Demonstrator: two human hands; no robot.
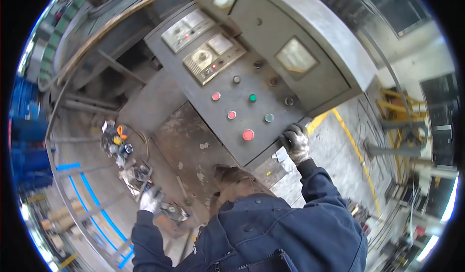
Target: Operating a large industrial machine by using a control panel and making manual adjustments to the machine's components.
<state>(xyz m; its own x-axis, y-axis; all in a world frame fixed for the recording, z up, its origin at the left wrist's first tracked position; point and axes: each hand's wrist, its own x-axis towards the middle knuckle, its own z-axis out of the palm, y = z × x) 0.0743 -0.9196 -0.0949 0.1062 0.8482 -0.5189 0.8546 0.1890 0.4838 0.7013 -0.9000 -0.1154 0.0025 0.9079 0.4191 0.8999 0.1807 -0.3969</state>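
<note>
A grey control panel [213, 109] slopes in front of me, with red and green push buttons and two dial units. My right hand [295, 142], in a white glove with dark fingers, curls over the panel's near right corner. Close to it on the panel is a large red button [248, 135]. My left hand [151, 199], also gloved, is low on the left beside a pile of tools and metal parts [135, 177]. Its fingers are blurred, and whether they hold anything is unclear.
A curved metal railing [53, 122] rings the left side. Below the panel is a worn brown metal plate [181, 136]. Blue tape lines [99, 209] mark the floor on the left, a yellow line [356, 151] on the right. Yellow metal frames [395, 112] stand far right.
</note>
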